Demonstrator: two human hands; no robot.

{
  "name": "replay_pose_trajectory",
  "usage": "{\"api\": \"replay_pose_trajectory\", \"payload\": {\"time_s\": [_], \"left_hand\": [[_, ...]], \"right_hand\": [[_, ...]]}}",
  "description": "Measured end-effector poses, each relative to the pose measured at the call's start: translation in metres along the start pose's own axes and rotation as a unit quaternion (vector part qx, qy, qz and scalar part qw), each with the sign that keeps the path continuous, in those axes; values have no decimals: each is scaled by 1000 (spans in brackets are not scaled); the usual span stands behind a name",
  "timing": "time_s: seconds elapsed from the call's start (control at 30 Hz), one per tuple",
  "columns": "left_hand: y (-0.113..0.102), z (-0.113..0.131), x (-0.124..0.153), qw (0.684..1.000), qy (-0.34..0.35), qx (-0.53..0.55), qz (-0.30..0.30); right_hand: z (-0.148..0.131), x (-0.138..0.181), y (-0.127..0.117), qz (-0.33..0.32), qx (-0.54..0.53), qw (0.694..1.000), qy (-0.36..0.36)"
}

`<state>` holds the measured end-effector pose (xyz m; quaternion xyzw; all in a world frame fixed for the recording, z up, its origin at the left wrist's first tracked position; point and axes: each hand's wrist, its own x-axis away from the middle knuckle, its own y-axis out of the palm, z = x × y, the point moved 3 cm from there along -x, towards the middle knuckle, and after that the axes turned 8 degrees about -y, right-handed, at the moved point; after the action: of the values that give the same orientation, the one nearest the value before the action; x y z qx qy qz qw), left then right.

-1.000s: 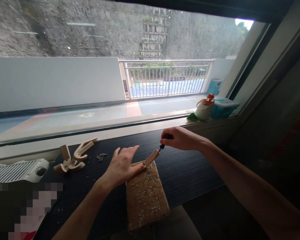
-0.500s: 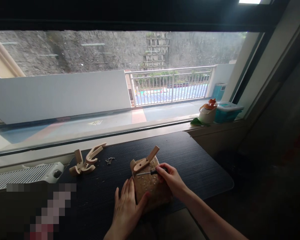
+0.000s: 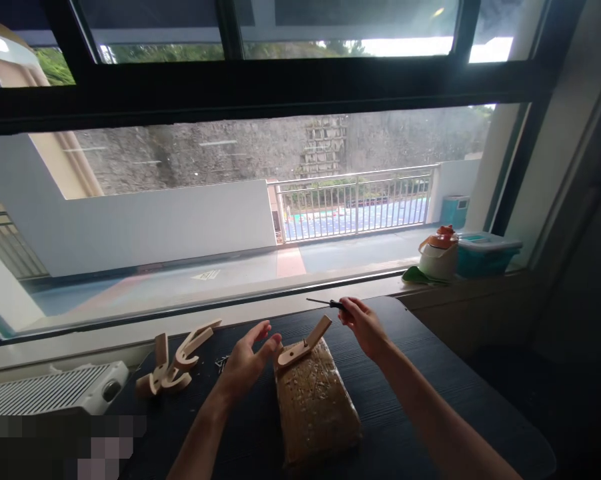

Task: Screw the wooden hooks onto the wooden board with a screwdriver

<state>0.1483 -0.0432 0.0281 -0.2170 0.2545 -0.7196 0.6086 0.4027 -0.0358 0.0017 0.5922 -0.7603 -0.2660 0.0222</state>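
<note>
L hand (image 3: 250, 357) is half-open, fingers parted, nothing gripped, just beside the near-L end of the pale wooden angled strip (image 3: 311, 341); can't tell if touching. R hand (image 3: 365, 327) is closed round the black-handled metal-shafted screwdriver (image 3: 334, 304), tip pointing L. Strip lies btwn hands on brown pitted block (image 3: 317, 407), long axis near-L to far-R, smooth w/ dark hole.
</note>
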Motion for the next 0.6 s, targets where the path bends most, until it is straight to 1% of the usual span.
{"api": "replay_pose_trajectory", "payload": {"time_s": [0.07, 0.13, 0.2, 0.27, 0.33, 0.4, 0.6], "left_hand": [[2, 19, -9, 997, 22, -72, -15], [9, 32, -16, 983, 34, -172, -53], [17, 39, -23, 960, 41, -265, -76], [25, 42, -29, 941, 52, -324, -82], [34, 42, -34, 931, 64, -345, -98], [40, 41, -38, 928, 77, -347, -109], [42, 40, -43, 920, 113, -356, -116]], "right_hand": [[17, -13, 6, 12, -9, 1000, 4], [30, -23, 13, 16, -14, 1000, 11], [36, -30, 20, 9, -13, 1000, 16], [37, -33, 26, -4, -6, 1000, 13], [34, -32, 30, -17, 5, 1000, 5], [33, -27, 31, -23, 17, 1000, -2], [36, -13, 22, -25, 52, 998, -23]]}}
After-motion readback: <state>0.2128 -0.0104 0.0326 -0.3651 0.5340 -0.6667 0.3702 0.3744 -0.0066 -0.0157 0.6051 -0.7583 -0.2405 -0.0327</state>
